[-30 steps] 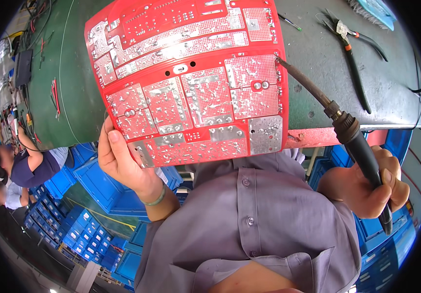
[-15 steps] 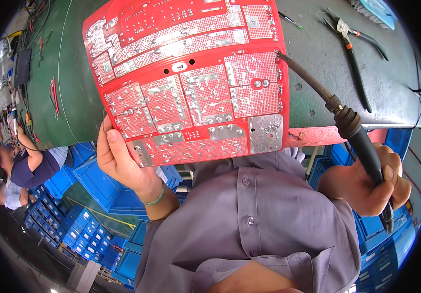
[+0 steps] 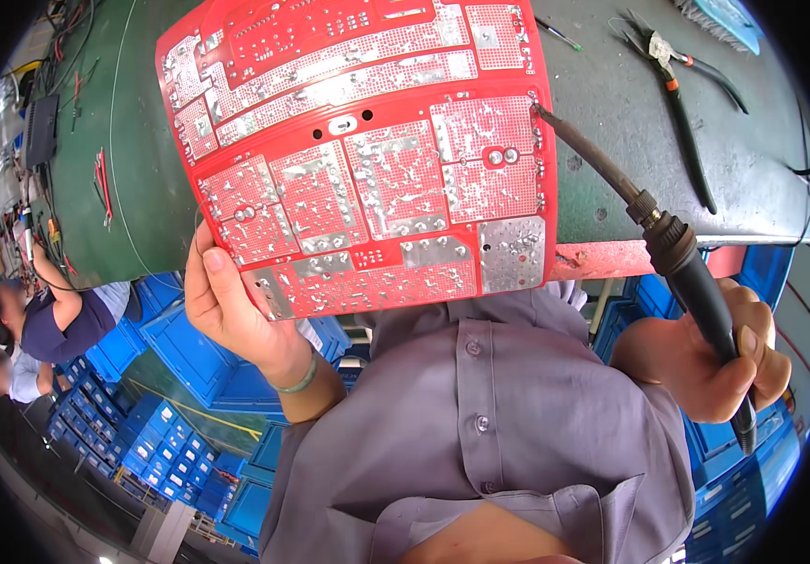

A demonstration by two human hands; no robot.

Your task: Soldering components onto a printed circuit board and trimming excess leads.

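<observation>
A large red circuit board (image 3: 395, 254), its solder side showing with silvery pads and joints, is tilted up in front of me. My left hand (image 3: 235, 301) grips its lower left corner, thumb on the face and the other fingers partly hidden behind. In my right hand (image 3: 715, 362) is a soldering iron (image 3: 682, 258) with a black handle, fingers wrapped round it. The iron's dark tip meets the board near its right edge, at a row of small joints. Whether the tip touches or hovers just over them, I cannot tell.
On the green bench (image 3: 602, 188) lie pliers (image 3: 673, 103) with black and orange handles, a pen (image 3: 558, 36) and a blue brush (image 3: 724, 23). Red wires (image 3: 104, 188) and a black box (image 3: 42, 130) lie left. Blue bins (image 3: 165, 451) and another person (image 3: 47, 315) are beyond.
The board has shifted very slightly to the left. The soldering iron's tip stays by the board's right edge, its handle a touch lower.
</observation>
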